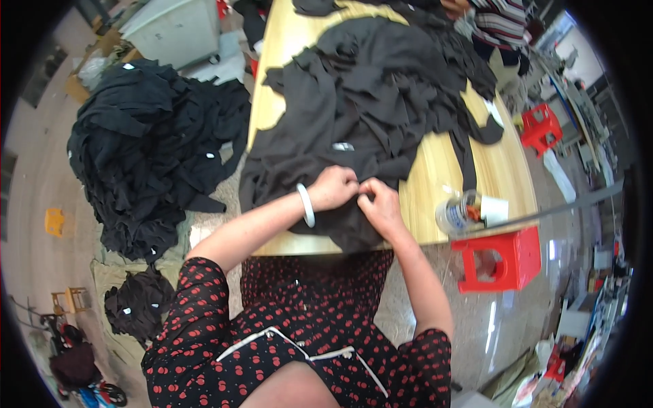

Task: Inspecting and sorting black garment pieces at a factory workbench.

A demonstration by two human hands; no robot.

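Dark cloth (306, 126): heaped in loose folds across the worktop (432, 166), from far end to front edge, lying along the left edge at the near end; small pale label on top.

Left hand (332, 189): near the front edge, fingers curled, pinching the dark cloth; white bracelet (306, 205) at the wrist.

Right hand (381, 206): just beside the left, thumb and forefinger likewise pinching the dark cloth.

Near the front right corner: clear jar (449, 216) and, just beside, white cup (494, 209).

Below that corner, on the floor: red stool (527, 255).

Off the left edge: large pile of dark garments (143, 136); smaller dark heap (139, 304) nearer the front; pale wheeled bin (173, 37) toward the far end.

By the far right corner: co-worker's striped sleeve (500, 24).
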